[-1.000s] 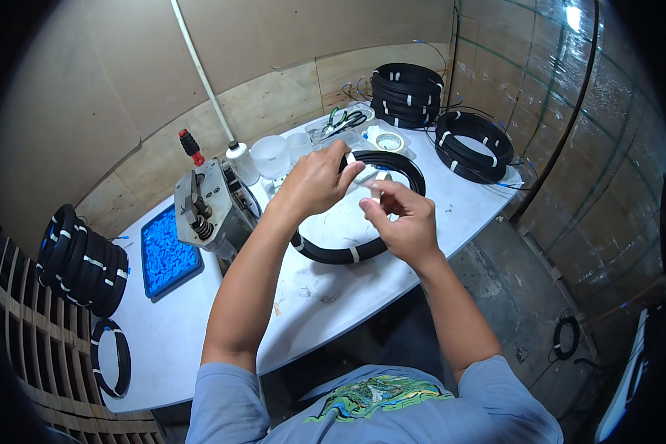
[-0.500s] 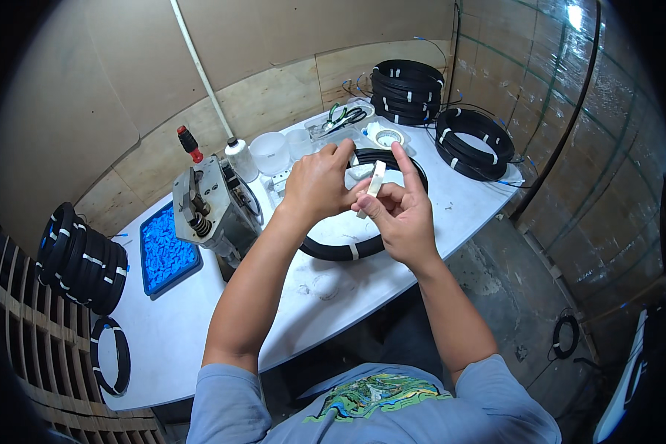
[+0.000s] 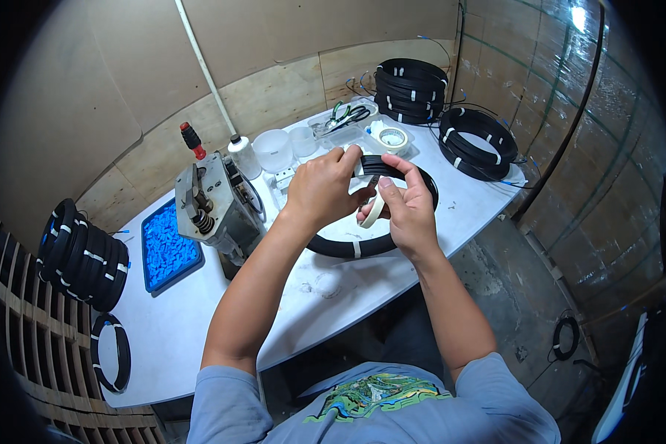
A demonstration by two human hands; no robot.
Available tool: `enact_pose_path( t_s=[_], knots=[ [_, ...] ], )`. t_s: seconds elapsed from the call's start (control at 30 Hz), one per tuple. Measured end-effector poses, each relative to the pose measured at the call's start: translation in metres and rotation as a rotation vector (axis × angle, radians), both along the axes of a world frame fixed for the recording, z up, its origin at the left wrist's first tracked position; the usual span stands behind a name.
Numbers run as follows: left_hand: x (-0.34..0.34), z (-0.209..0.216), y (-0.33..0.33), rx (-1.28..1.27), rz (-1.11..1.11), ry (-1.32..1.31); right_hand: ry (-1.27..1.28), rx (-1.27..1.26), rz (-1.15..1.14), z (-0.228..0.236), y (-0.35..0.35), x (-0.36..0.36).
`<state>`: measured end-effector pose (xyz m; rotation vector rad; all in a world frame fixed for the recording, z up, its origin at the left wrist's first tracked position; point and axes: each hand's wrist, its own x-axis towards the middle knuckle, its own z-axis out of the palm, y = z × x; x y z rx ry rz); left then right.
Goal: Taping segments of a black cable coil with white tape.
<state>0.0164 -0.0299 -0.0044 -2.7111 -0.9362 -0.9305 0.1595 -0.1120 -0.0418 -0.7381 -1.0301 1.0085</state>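
Observation:
A coil of black cable [image 3: 338, 246] lies in front of me, its near side bound with a white band. My left hand [image 3: 320, 191] is closed at the coil's far left part, fingertips at a white strip of tape against the cable; the fingers partly hide the grip. My right hand [image 3: 411, 214] holds a narrow roll of cream masking tape [image 3: 376, 212] inside the ring, thumb on the roll and forefinger stretched over the far part of the cable.
A grey metal machine [image 3: 214, 203] and a tray of blue pieces [image 3: 169, 248] stand left. Beyond are a white bottle [image 3: 242, 157], plastic tubs [image 3: 272, 152], pliers [image 3: 340, 117] and another tape roll [image 3: 392, 138]. Stacked cable coils [image 3: 411, 90] occupy the far right, more coils [image 3: 89, 255] the left edge.
The tape roll has tilted and come lower inside the ring. My right forefinger has bent down from pointing up to lie over the cable, and the coil has shifted slightly right.

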Motion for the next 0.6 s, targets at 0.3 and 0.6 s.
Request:
enact_pose_path(
  t_s=[0.3, 0.6],
  knots=[
    [-0.01, -0.001, 0.019, -0.096, -0.137, -0.06, -0.502, 0.297, -0.074, 0.044, -0.041, 0.038],
    [-0.005, -0.001, -0.018, 0.036, -0.105, 0.004, -0.974, 0.18, -0.391, 0.038, 0.085, 0.117]
  ],
)
